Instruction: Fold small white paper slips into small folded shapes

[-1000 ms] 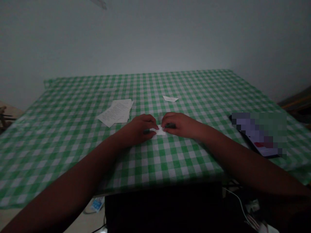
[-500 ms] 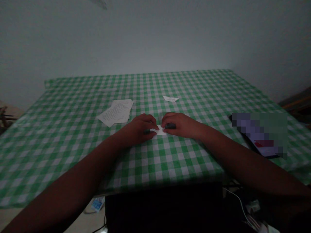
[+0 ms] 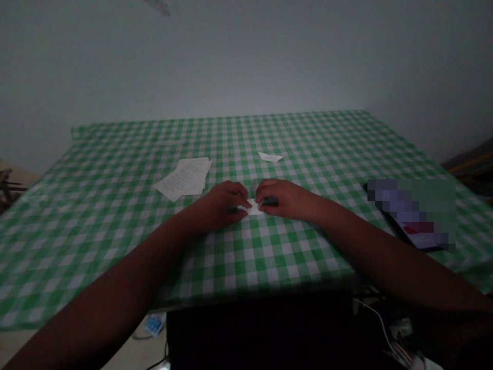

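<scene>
Both of my hands rest close together on a table with a green and white checked cloth (image 3: 269, 252). Between them lies a small folded white paper (image 3: 253, 207). My left hand (image 3: 219, 205) has its fingers curled and pinched on the paper's left end. My right hand (image 3: 283, 198) is curled the same way, its fingertips pressed on the paper's right end. Most of the paper is hidden under the fingers.
A loose stack of printed white sheets (image 3: 185, 178) lies behind my left hand. A small folded white paper piece (image 3: 270, 156) sits farther back. A dark tablet or phone (image 3: 410, 216) lies at the right. A cable and small items (image 3: 393, 329) show below the table edge.
</scene>
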`<state>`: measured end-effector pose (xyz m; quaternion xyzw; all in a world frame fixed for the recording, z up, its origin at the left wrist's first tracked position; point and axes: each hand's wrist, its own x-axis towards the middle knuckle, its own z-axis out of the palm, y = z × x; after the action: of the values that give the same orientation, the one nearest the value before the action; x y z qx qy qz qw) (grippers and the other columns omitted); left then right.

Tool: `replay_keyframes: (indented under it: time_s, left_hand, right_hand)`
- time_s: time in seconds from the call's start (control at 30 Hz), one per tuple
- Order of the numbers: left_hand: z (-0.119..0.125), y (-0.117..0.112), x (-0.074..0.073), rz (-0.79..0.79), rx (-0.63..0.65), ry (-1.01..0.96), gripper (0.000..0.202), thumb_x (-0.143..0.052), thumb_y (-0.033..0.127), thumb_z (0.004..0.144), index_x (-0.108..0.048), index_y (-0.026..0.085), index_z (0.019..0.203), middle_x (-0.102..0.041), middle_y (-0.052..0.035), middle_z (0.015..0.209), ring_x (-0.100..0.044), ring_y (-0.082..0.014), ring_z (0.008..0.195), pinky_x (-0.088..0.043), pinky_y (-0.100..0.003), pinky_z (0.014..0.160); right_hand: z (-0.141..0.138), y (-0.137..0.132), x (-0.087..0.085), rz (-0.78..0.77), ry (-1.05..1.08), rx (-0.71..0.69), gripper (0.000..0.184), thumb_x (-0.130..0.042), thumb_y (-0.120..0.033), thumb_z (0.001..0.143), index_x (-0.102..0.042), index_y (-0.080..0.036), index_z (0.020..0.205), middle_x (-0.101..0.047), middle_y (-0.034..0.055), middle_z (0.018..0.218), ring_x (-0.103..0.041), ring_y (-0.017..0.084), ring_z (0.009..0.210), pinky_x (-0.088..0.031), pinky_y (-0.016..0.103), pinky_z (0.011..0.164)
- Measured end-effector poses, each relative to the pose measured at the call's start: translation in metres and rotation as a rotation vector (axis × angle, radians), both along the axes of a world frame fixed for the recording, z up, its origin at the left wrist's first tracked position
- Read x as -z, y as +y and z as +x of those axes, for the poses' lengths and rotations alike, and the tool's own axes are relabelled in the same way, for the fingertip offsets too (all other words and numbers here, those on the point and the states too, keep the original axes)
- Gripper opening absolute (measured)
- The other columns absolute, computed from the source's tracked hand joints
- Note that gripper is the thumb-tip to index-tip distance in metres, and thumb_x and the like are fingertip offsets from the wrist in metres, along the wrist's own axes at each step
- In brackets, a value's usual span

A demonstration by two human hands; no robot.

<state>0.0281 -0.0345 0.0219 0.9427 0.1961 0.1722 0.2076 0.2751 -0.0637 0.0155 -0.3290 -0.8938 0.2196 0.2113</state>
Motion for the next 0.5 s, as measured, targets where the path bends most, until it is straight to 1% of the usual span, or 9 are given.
replay_keyframes:
  time_s: [0.13, 0.33, 0.5]
  left_hand:
    - [-0.0012, 0.0015, -0.0005, -0.023, 0.011, 0.022, 0.020, -0.062, 0.022, 0.090, -0.074, 0.023, 0.106, -0.064, -0.0063, 0.111, -0.059, -0.0202, 0.105, -0.046, -0.039, 0.097]
    - [-0.0001, 0.0032, 0.0029, -0.017, -0.001, 0.013, 0.018, -0.064, 0.022, 0.089, -0.073, 0.024, 0.104, -0.065, -0.0048, 0.108, -0.059, -0.0190, 0.103, -0.046, -0.037, 0.096]
    - [-0.0003, 0.0020, 0.0011, 0.005, -0.015, 0.072, 0.023, -0.063, 0.024, 0.090, -0.069, 0.023, 0.113, -0.065, -0.0051, 0.112, -0.058, -0.0196, 0.106, -0.044, -0.036, 0.097]
  right_hand:
    - [-0.0002, 0.0001, 0.0003, -0.012, -0.015, 0.003, 0.010, -0.062, -0.018, 0.089, -0.065, -0.020, 0.098, -0.063, 0.0053, 0.101, -0.060, 0.017, 0.096, -0.048, 0.033, 0.088]
    - [-0.0001, 0.0001, 0.0003, 0.000, -0.015, -0.010, 0.011, -0.062, -0.018, 0.089, -0.066, -0.019, 0.099, -0.064, 0.0060, 0.102, -0.060, 0.018, 0.097, -0.048, 0.034, 0.090]
    - [-0.0004, -0.0018, -0.0020, 0.003, -0.021, 0.017, 0.015, -0.062, -0.020, 0.089, -0.065, -0.019, 0.104, -0.063, 0.0064, 0.104, -0.060, 0.019, 0.098, -0.048, 0.034, 0.089]
